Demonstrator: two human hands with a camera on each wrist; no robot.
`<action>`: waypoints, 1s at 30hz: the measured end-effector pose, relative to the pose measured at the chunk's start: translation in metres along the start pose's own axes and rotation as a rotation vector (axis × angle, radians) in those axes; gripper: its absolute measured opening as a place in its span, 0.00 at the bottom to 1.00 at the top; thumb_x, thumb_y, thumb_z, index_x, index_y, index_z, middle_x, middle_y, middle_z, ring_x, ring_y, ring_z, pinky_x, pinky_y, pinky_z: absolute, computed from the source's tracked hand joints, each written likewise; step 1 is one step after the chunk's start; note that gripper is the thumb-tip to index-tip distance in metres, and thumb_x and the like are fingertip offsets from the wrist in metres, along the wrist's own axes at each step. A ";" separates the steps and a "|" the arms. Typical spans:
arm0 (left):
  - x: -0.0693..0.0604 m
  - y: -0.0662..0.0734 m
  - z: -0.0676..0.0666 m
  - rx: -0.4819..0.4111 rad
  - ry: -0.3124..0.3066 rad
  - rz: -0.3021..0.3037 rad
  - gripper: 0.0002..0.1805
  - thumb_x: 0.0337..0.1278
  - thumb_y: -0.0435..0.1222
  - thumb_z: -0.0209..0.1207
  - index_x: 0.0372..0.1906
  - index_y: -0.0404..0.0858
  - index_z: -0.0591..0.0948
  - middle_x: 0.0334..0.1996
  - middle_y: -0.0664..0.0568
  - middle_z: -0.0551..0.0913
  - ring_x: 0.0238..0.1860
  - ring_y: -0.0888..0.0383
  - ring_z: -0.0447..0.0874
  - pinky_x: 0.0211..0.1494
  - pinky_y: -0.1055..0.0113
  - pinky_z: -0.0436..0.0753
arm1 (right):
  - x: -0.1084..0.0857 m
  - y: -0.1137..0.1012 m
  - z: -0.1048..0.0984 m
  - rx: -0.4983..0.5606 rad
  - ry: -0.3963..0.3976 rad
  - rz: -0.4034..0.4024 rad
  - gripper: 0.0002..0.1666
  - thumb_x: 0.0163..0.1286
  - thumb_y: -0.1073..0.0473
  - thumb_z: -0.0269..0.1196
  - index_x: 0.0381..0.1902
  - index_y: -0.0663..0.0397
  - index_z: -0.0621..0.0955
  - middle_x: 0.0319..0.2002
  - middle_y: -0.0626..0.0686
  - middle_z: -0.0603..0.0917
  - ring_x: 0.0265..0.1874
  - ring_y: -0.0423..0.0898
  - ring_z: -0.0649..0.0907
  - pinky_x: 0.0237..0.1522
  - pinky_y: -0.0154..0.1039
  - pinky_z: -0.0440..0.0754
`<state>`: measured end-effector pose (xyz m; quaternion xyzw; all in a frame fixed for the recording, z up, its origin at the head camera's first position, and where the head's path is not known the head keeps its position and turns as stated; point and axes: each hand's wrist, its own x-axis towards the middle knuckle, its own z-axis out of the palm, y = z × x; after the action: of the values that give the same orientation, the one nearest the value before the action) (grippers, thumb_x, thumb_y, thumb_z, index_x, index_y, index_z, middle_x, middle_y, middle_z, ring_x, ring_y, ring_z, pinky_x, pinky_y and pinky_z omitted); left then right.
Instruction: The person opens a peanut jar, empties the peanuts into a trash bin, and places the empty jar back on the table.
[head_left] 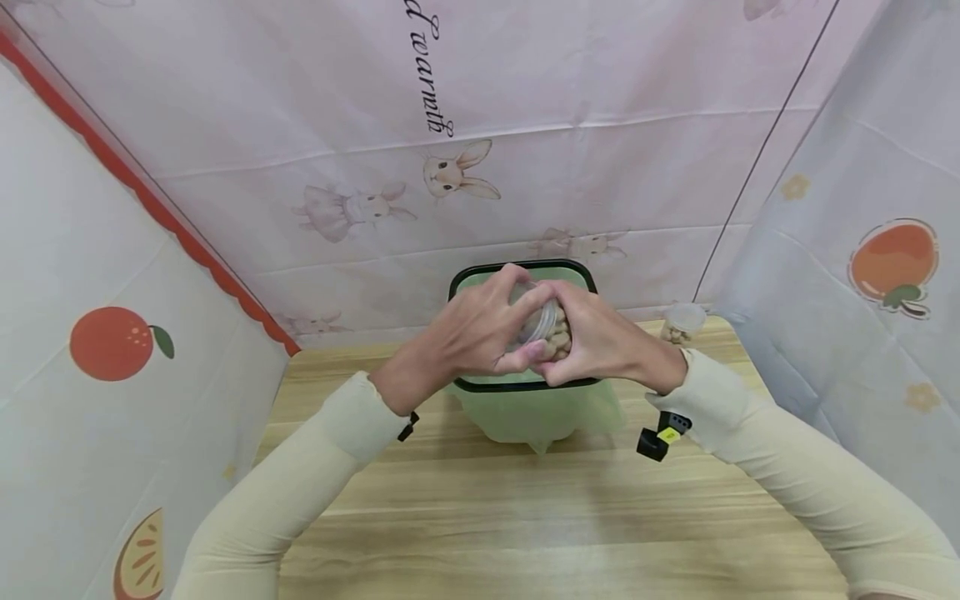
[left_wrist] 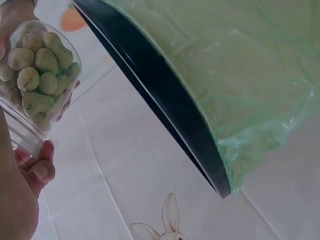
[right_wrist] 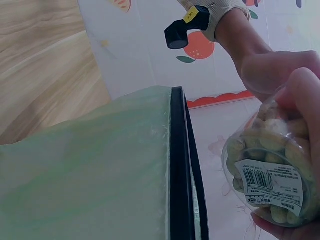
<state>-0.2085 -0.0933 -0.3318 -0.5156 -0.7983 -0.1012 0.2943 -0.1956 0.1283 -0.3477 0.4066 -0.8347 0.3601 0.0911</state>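
Note:
A clear plastic jar (head_left: 556, 331) of pale brown, nut-like pieces is held between both hands above a bin (head_left: 517, 386). My left hand (head_left: 480, 325) grips the jar's lid end, fingers and thumb curled round it. Around the jar's body curls my right hand (head_left: 600, 337). The jar lies tilted on its side, its base toward the right. In the right wrist view a white barcode label (right_wrist: 270, 182) shows on the base. The left wrist view shows the pieces (left_wrist: 42, 62) through the wall and ridges near the lid.
A light green plastic bag (head_left: 525, 412) lines the bin and hangs over its black rim. At the table's back right corner stands a second clear container (head_left: 684, 318) with a few pieces inside. Printed cloth walls (head_left: 360, 275) enclose the wooden table (head_left: 525, 525).

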 end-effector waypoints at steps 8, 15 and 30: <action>0.004 0.007 0.000 -0.005 -0.055 -0.148 0.42 0.72 0.64 0.14 0.64 0.42 0.68 0.48 0.38 0.75 0.29 0.55 0.73 0.23 0.66 0.76 | 0.002 0.000 0.003 -0.158 0.091 -0.068 0.47 0.46 0.52 0.74 0.63 0.66 0.72 0.50 0.59 0.80 0.48 0.54 0.80 0.48 0.49 0.84; 0.005 0.013 0.001 -0.037 -0.087 -0.288 0.36 0.74 0.61 0.27 0.67 0.41 0.68 0.46 0.41 0.73 0.30 0.55 0.73 0.24 0.66 0.76 | 0.002 0.000 0.006 -0.238 0.150 -0.105 0.53 0.46 0.51 0.75 0.67 0.70 0.70 0.52 0.62 0.80 0.50 0.58 0.79 0.54 0.54 0.81; 0.000 0.012 -0.008 -0.152 -0.048 -0.254 0.49 0.65 0.75 0.30 0.81 0.49 0.54 0.78 0.41 0.60 0.55 0.45 0.82 0.52 0.50 0.85 | -0.002 0.007 -0.001 -0.288 0.160 -0.131 0.53 0.45 0.50 0.76 0.65 0.70 0.69 0.55 0.64 0.79 0.52 0.59 0.78 0.54 0.54 0.79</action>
<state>-0.1947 -0.0918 -0.3272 -0.4335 -0.8539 -0.1856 0.2201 -0.1994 0.1331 -0.3517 0.4127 -0.8396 0.2610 0.2378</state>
